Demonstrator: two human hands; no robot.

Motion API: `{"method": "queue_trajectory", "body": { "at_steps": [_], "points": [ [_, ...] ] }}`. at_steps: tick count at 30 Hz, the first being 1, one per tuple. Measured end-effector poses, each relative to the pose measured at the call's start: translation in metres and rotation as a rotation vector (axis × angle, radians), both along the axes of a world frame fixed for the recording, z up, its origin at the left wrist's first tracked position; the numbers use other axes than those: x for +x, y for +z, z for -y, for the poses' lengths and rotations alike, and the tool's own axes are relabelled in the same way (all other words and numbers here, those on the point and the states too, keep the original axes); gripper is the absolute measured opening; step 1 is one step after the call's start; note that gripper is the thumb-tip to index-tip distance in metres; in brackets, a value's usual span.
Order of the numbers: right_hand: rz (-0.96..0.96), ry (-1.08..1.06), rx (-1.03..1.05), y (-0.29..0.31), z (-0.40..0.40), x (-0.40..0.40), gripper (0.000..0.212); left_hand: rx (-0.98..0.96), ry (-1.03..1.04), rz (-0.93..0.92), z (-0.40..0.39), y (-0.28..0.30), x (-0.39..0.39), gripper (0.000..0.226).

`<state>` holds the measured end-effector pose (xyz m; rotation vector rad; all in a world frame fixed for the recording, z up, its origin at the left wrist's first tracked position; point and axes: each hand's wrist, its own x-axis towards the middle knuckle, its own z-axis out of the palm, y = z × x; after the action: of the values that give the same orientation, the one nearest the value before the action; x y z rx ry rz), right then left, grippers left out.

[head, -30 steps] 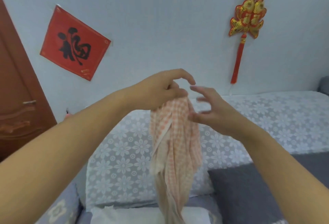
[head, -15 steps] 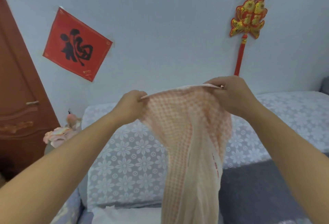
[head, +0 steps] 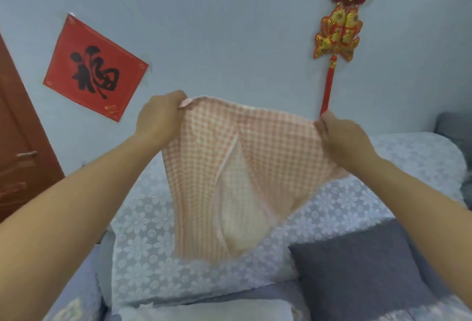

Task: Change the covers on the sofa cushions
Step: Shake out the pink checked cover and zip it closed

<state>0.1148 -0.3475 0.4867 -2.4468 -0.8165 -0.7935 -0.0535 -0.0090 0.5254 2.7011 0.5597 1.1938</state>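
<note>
Left hand (head: 159, 120): raised in front of the wall, fingers curled over the upper left corner of the checked cover (head: 229, 167) — a firm pinch on the cloth.
Right hand (head: 343, 137): raised at about the same height, thumb and fingers pinching the upper right corner of the cover.
Cover position: held in the air between the two hands, top edge stretched nearly straight, the rest hanging down in front of the sofa back (head: 383, 167).
Cover detail: orange-and-white check; a slit runs down the middle and shows a paler inner layer.
Sofa back: draped with white floral lace, behind and below the cover.
Grey cushion (head: 362, 277): lower right on the sofa seat, below the right forearm, apart from the cover.
White item (head: 217, 310): pale fabric at the bottom edge of the view — too cropped to identify.
Wall: red square paper (head: 95, 68) with a black character at left; red-and-gold hanging ornament (head: 337, 35) at right.
Door (head: 20, 154): brown wood, far left.
</note>
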Motion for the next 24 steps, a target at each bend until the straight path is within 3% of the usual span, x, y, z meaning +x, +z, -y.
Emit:
{"method": "queue_trajectory", "body": {
  "at_steps": [2,4,8,10,11,12,15,16,17,19,20,21,24],
  "points": [
    [0.044,-0.015,0.154,0.005,0.006,0.001,0.031,0.061,0.061,-0.019,0.002,-0.004,0.001,0.016],
    [-0.013,0.042,0.213,0.011,0.007,0.001,0.039,-0.041,0.074,-0.02,0.008,-0.003,0.003,0.015],
    [-0.341,0.344,-0.096,0.013,-0.004,-0.024,0.036,-0.804,-0.126,0.205,0.032,0.018,0.01,0.034],
    [-0.557,0.363,-0.354,0.016,-0.01,-0.03,0.033,-1.135,-0.231,0.329,0.042,0.027,0.01,0.03],
    [-0.575,0.296,-0.439,0.017,-0.012,-0.028,0.03,-1.248,-0.272,0.368,0.043,0.029,0.013,0.023],
    [-0.511,0.188,-0.438,0.018,-0.016,-0.024,0.027,-1.292,-0.291,0.394,0.042,0.029,0.015,0.018],
    [0.016,-0.164,-0.094,0.014,-0.023,-0.009,0.008,-1.233,-0.228,0.532,0.034,0.021,0.016,0.028],
    [0.005,-0.174,-0.135,0.013,-0.024,-0.01,0.008,-1.211,-0.231,0.556,0.033,0.015,0.015,0.024],
    [-0.154,-0.116,-0.312,0.008,-0.025,-0.012,0.013,-1.201,-0.259,0.554,0.034,0.008,0.012,0.023],
    [-0.69,0.025,-0.676,-0.009,-0.019,-0.015,0.027,-1.248,-0.289,0.501,0.035,-0.004,0.012,0.032],
    [-0.886,0.092,-0.705,-0.011,-0.013,-0.019,0.032,-1.287,-0.298,0.497,0.033,-0.01,0.015,0.033],
    [-0.999,0.179,-0.601,-0.008,-0.008,-0.024,0.037,-1.335,-0.294,0.502,0.03,-0.013,0.014,0.03],
    [-1.317,0.59,0.162,0.009,-0.012,-0.036,0.033,-1.438,-0.565,0.369,0.027,-0.018,0.01,0.021]
  ]
}}
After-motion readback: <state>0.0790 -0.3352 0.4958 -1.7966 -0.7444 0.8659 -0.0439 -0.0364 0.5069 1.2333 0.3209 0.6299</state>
